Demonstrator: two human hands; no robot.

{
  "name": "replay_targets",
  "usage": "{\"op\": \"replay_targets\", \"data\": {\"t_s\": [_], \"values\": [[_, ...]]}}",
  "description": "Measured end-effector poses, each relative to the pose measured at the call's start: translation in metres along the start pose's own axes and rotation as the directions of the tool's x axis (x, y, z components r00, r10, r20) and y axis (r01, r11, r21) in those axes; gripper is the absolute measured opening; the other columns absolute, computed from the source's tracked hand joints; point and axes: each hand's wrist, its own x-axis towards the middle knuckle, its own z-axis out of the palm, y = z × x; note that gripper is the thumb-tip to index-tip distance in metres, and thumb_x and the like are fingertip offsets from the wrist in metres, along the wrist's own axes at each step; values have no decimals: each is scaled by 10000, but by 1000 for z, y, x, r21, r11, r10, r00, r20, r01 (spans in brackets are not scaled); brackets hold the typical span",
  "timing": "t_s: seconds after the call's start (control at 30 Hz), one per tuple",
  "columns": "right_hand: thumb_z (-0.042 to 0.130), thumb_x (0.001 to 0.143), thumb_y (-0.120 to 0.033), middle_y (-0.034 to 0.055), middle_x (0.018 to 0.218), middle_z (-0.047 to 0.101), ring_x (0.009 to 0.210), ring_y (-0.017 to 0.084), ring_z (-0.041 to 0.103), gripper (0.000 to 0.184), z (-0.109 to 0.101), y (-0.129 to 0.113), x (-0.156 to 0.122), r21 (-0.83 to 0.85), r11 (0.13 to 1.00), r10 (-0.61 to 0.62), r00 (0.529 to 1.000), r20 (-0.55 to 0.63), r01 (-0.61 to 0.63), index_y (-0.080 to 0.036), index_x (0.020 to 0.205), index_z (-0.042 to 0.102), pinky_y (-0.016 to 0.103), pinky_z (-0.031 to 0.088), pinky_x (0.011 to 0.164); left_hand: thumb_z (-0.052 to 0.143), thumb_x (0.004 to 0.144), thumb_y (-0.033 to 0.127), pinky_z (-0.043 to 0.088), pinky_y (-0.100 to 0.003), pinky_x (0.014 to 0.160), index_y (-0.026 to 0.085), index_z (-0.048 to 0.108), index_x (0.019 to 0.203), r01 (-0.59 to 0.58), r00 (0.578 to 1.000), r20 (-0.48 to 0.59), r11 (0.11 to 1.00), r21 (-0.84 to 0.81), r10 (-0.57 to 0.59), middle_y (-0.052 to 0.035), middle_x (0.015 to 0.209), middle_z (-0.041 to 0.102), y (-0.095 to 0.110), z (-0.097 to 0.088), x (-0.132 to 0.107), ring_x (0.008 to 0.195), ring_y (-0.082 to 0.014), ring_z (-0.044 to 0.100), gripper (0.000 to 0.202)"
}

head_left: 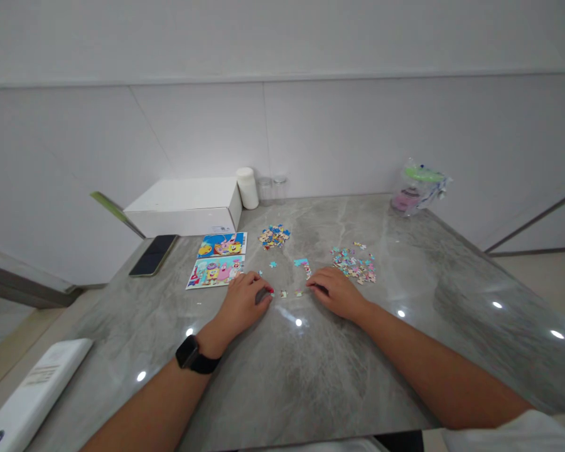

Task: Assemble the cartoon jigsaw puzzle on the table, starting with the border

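Observation:
My left hand (pixel 242 304), with a black watch on the wrist, rests on the grey marble table (pixel 311 370), fingers curled over small jigsaw pieces with a red bit showing at the fingertips. My right hand (pixel 336 292) lies beside it, fingers bent down onto the table next to a few loose pieces (pixel 289 292). A small joined blue patch of pieces (pixel 303 265) sits just beyond the hands. One pile of pieces (pixel 274 236) lies farther back, another pile (pixel 354 262) to the right of my right hand.
Two cartoon picture cards (pixel 218 260) lie left of the hands, a black phone (pixel 153 254) beside them. A white box (pixel 186 206), a white jar (pixel 247 188) and clear jars stand at the wall. A plastic bag (pixel 417 188) sits back right; a white box (pixel 28 392) near left.

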Motion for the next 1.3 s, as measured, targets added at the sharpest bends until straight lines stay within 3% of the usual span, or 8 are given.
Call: {"op": "replay_targets", "data": {"t_s": [0.17,0.3,0.43,0.57,0.67,0.9,1.13,1.3], "values": [[608,971,-157,66,1006,787,968,232,694,165,-4,8,0,-5,1000,10,998,-65,-11,-229,1024,746,394,494,921,707,920,322,463,-444,964,270,772,1080,-42,999,-30,999,-8,42,-83,1141,690,-3,1,0,1079,-280,627,181],[588,983,-198,66,1003,795,976,240,708,168,-28,28,-1,-57,992,99,968,-229,-115,-233,1011,750,405,498,934,606,997,390,458,-394,891,228,741,953,-86,988,-135,993,-78,75,-81,1021,707,-3,-6,1,980,-247,638,216],[566,956,-224,90,1006,790,965,253,714,193,-66,61,-7,-66,947,249,847,-471,-315,-223,991,756,413,524,936,428,1073,414,398,-349,731,206,551,649,-118,980,-177,986,-120,95,-29,667,577,-2,-14,0,697,-191,554,488],[557,920,-251,97,1005,788,935,258,719,222,-91,91,-18,-40,891,340,723,-601,-451,-213,1002,760,417,542,920,375,1073,435,394,-331,679,216,469,616,-72,981,-193,978,-194,34,-9,609,537,-2,-17,-2,621,-178,528,515],[555,904,-249,95,998,787,916,252,715,230,-91,106,-24,-57,865,382,729,-568,-499,-213,1003,759,408,541,909,341,1067,449,413,-322,661,223,511,641,-23,984,-178,973,-229,-19,-12,617,580,-4,-16,-4,628,-187,561,511],[610,942,-264,72,1032,783,959,223,702,193,-71,110,-24,-232,830,439,851,-287,-507,-228,1033,776,356,497,917,330,1061,448,445,-311,689,222,593,680,-26,987,-159,970,-241,-13,-12,651,640,-8,-14,-7,671,-189,620,515],[682,958,-395,72,1135,758,1098,239,678,209,-66,97,-23,-378,727,572,810,-127,-573,-271,1075,802,344,454,925,364,1053,456,420,-303,661,213,551,619,-46,985,-175,972,-232,5,-6,592,603,-4,-18,-6,615,-167,586,532],[724,930,-374,74,1106,761,1048,234,688,188,-61,104,-24,-374,757,543,835,-94,-535,-269,1066,801,330,468,877,388,1038,453,399,-304,637,208,499,579,-58,984,-175,976,-208,21,-5,552,551,-3,-18,-5,581,-157,545,533]]}}
